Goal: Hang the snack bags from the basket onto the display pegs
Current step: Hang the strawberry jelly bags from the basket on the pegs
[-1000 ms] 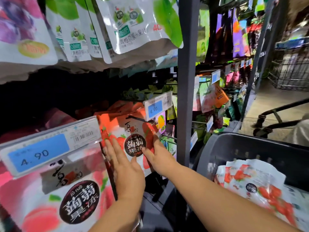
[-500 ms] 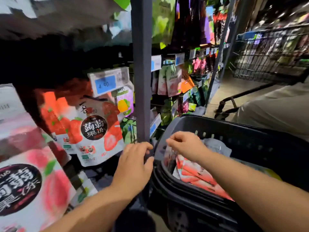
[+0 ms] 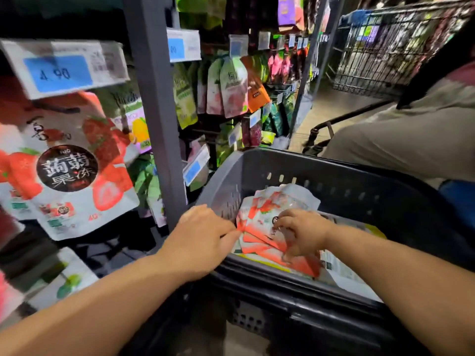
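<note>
Now vs 0.5 s back: R hand [image 3: 303, 235] has dropped onto the snack bags [image 3: 259, 224] in the basket [image 3: 359, 181], fingers curled, pinching the top one. L hand [image 3: 200, 237] left the shelf post [image 3: 156, 111] and is over the near-left rim, fingers fairly straight, tips touching the stack edge. Bare basket wall beyond the bags.

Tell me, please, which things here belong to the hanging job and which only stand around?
Job: basket; strawberry bags inside it; right hand grasping them; left hand at the rim; hung strawberry bag.
Not the job: wire cart; green pouches; orange pouch.
</note>
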Demonstrator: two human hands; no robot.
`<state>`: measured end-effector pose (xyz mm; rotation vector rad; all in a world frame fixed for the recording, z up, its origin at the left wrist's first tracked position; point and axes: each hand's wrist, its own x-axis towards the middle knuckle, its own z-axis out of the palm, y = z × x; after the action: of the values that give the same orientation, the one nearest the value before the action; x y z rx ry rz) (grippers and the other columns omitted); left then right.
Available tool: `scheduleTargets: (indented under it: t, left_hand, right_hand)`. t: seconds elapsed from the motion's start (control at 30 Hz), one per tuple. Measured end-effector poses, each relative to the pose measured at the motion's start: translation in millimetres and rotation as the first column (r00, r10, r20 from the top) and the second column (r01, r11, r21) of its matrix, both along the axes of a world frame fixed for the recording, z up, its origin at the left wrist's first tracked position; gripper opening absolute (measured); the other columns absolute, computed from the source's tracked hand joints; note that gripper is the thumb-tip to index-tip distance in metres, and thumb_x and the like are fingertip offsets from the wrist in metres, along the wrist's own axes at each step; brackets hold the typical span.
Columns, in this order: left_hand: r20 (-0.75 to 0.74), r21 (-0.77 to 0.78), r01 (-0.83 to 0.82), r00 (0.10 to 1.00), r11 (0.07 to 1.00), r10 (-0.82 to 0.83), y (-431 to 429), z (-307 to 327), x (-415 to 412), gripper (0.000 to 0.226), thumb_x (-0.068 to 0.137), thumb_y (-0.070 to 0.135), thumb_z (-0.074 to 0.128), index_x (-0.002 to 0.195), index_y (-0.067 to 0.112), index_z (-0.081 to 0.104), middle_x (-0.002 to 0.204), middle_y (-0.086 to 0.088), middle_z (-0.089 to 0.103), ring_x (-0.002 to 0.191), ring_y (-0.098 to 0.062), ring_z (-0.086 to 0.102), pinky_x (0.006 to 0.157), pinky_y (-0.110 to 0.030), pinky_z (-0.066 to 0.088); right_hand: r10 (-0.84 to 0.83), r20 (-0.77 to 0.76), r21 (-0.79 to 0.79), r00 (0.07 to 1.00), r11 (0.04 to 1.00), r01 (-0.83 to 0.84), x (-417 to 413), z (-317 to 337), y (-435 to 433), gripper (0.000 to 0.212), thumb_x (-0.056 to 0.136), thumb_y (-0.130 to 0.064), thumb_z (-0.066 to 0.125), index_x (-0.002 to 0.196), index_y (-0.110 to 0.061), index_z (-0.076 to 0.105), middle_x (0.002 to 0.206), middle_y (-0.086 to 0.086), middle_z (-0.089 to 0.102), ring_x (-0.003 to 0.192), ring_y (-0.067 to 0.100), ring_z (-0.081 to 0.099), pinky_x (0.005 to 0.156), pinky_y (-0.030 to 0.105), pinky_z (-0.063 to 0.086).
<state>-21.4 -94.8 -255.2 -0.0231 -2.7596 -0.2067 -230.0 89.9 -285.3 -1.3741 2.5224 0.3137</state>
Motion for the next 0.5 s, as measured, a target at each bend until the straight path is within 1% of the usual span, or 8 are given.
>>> scheduleTargets:
  t: [0.07, 0.17, 0.2, 0.27, 0.33, 0.37, 0.43, 0.5]
  left_hand:
    - [0.012, 0.002, 0.006, 1.0, 1.0, -0.006, 0.3, -1.0, -0.7, 0.061, 0.087, 0.052, 0.01, 0.068, 0.014, 0.055, 0.064, 0.0, 0.055, 0.069, -0.02, 0.043, 0.073, -0.027, 0.022]
    - [0.006, 0.015, 0.01, 1.0, 1.0, -0.01, 3.4, -1.0, 0.7, 0.052, 0.088, 0.049, 0.012, 0.062, 0.016, 0.043, 0.059, 0.0, 0.045, 0.065, -0.021, 0.04, 0.072, -0.029, 0.023]
    - [0.01, 0.01, 0.007, 1.0, 1.0, -0.008, 4.1, -0.9, 0.6, 0.052, 0.089, 0.048, 0.012, 0.062, 0.016, 0.043, 0.058, 0.0, 0.045, 0.065, -0.022, 0.04, 0.072, -0.029, 0.023]
    - [0.024, 0.021, 0.001, 1.0, 1.0, -0.001, 3.6, -2.6, -0.3, 0.052, 0.089, 0.049, 0.013, 0.061, 0.017, 0.042, 0.058, 0.001, 0.044, 0.066, -0.021, 0.04, 0.073, -0.029, 0.025]
    - [0.03, 0.043, -0.007, 1.0, 0.999, 0.006, 2.5, -5.1, -1.1, 0.048, 0.09, 0.049, 0.014, 0.059, 0.019, 0.036, 0.055, 0.002, 0.038, 0.063, -0.016, 0.035, 0.073, -0.029, 0.026]
    - [0.03, 0.053, -0.01, 1.0, 0.999, 0.009, 2.4, -6.2, -1.1, 0.048, 0.091, 0.048, 0.014, 0.059, 0.019, 0.035, 0.054, 0.002, 0.036, 0.062, -0.015, 0.033, 0.072, -0.027, 0.025]
    - [0.029, 0.071, -0.013, 1.0, 0.997, 0.011, 3.0, -7.3, -0.3, 0.047, 0.091, 0.048, 0.014, 0.058, 0.02, 0.031, 0.053, 0.002, 0.032, 0.06, -0.011, 0.031, 0.072, -0.025, 0.023]
    - [0.037, 0.065, -0.012, 0.999, 0.998, 0.01, 3.7, -6.6, 0.8, 0.047, 0.09, 0.049, 0.014, 0.058, 0.021, 0.032, 0.053, 0.003, 0.033, 0.062, -0.009, 0.032, 0.073, -0.025, 0.023]
  right_hand:
    - [0.006, 0.016, 0.023, 1.0, 1.0, -0.007, -4.0, -1.6, 0.6, 0.091, 0.064, -0.066, 0.078, 0.143, -0.039, 0.043, 0.151, -0.008, 0.034, 0.139, 0.018, 0.037, 0.111, 0.043, 0.035]
    - [0.002, 0.046, 0.017, 0.999, 1.0, -0.003, -6.4, -6.0, 5.7, 0.087, 0.067, -0.064, 0.077, 0.143, -0.041, 0.042, 0.153, -0.01, 0.031, 0.14, 0.017, 0.036, 0.114, 0.043, 0.032]
    - [0.008, 0.041, -0.002, 0.999, 1.0, -0.008, -6.0, -7.0, 7.5, 0.082, 0.07, -0.062, 0.075, 0.143, -0.041, 0.044, 0.154, -0.01, 0.032, 0.14, 0.016, 0.036, 0.114, 0.042, 0.032]
    - [-0.002, 0.051, -0.074, 0.999, 0.997, 0.006, -5.5, -7.9, 9.7, 0.065, 0.08, -0.055, 0.069, 0.14, -0.039, 0.05, 0.154, -0.01, 0.035, 0.139, 0.014, 0.038, 0.114, 0.037, 0.033]
    - [-0.011, 0.076, -0.125, 0.997, 0.992, 0.021, -4.2, -6.8, 10.7, 0.046, 0.091, -0.047, 0.059, 0.136, -0.036, 0.057, 0.155, -0.01, 0.038, 0.14, 0.013, 0.039, 0.113, 0.031, 0.033]
    - [-0.009, 0.071, -0.131, 0.997, 0.991, 0.018, -4.2, -6.6, 10.9, 0.041, 0.094, -0.043, 0.055, 0.135, -0.035, 0.059, 0.155, -0.009, 0.039, 0.14, 0.013, 0.04, 0.112, 0.029, 0.034]
    - [0.014, 0.044, -0.113, 0.999, 0.994, -0.009, -4.0, -7.7, 11.2, 0.038, 0.097, -0.042, 0.052, 0.134, -0.034, 0.06, 0.155, -0.008, 0.041, 0.141, 0.013, 0.039, 0.112, 0.03, 0.035]
    - [0.048, 0.011, -0.084, 0.999, 0.995, -0.047, -5.0, -8.9, 10.7, 0.039, 0.098, -0.044, 0.051, 0.135, -0.035, 0.059, 0.155, -0.007, 0.041, 0.142, 0.014, 0.037, 0.113, 0.033, 0.035]
